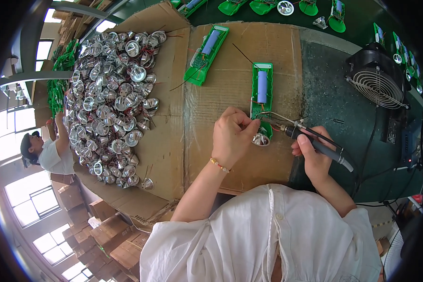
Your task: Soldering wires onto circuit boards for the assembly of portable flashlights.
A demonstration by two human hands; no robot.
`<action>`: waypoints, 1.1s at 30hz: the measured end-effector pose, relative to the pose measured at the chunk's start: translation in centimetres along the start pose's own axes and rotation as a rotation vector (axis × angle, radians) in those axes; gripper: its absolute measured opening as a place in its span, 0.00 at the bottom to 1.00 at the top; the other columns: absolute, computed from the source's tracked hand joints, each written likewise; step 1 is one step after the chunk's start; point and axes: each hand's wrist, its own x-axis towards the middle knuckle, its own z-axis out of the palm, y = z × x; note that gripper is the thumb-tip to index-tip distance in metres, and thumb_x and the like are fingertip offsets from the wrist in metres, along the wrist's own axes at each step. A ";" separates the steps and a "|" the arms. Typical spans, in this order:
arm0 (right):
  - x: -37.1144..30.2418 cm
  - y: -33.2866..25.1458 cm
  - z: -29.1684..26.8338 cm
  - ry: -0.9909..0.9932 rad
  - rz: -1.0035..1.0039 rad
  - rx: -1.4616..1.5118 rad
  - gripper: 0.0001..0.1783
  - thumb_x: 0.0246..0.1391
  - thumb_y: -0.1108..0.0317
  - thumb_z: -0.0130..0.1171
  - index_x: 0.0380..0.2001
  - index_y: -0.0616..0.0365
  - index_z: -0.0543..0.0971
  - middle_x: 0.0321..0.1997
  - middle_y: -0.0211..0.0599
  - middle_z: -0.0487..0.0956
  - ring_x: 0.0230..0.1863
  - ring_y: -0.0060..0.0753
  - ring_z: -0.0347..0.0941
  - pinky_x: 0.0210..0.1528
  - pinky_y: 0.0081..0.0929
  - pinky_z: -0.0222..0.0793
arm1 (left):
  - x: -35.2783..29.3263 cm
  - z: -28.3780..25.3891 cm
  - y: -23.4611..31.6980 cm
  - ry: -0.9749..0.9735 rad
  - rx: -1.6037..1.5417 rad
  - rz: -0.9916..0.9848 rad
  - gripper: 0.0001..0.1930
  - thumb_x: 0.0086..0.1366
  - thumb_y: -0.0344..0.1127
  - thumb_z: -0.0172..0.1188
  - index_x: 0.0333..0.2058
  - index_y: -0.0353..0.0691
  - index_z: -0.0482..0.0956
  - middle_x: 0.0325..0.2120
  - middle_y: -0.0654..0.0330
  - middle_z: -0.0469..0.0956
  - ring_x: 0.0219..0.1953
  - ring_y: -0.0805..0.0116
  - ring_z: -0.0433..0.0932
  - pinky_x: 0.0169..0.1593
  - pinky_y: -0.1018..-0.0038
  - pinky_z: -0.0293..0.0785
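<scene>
Bright windows (35, 195) run down the left side of the frame, brown cartons (110, 232) are stacked below them, and a co-worker (54, 152) in a dark cap stands at far left. Across the top and right goes the dark green bench (331, 70), speckled with debris, and laid over it the scuffed cardboard sheet (230, 70), its right edge meeting the green, its near edge close to the wearer's shirt (310, 216). A big heap of silver reflector cups (110, 103) crowds the left side; open cardboard runs between it and the hands, while a black fan (378, 77) bounds the right. In come 2 hands at centre: the right hand (315, 155) is wrapped around a soldering iron (317, 144), tip pointing left; the left hand (232, 134) has thumb and fingertips drawn narrow, and I can't tell what's between them. They're at the green case (255, 91), just right of centre, lavender cell (262, 88) inside, 1 reflector (261, 139) at its lower end. Another case (197, 68) lies tilted, upper centre.
</scene>
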 end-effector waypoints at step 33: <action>-1.2 -0.6 -1.2 0.010 -0.076 -0.009 0.11 0.48 0.70 0.57 0.30 0.66 0.69 0.24 0.38 0.74 0.22 0.21 0.72 0.23 0.17 0.70 | -1.0 -0.7 0.5 -0.137 0.007 0.083 0.09 0.50 0.36 0.60 0.20 0.36 0.78 0.23 0.57 0.69 0.29 0.65 0.69 0.32 0.72 0.66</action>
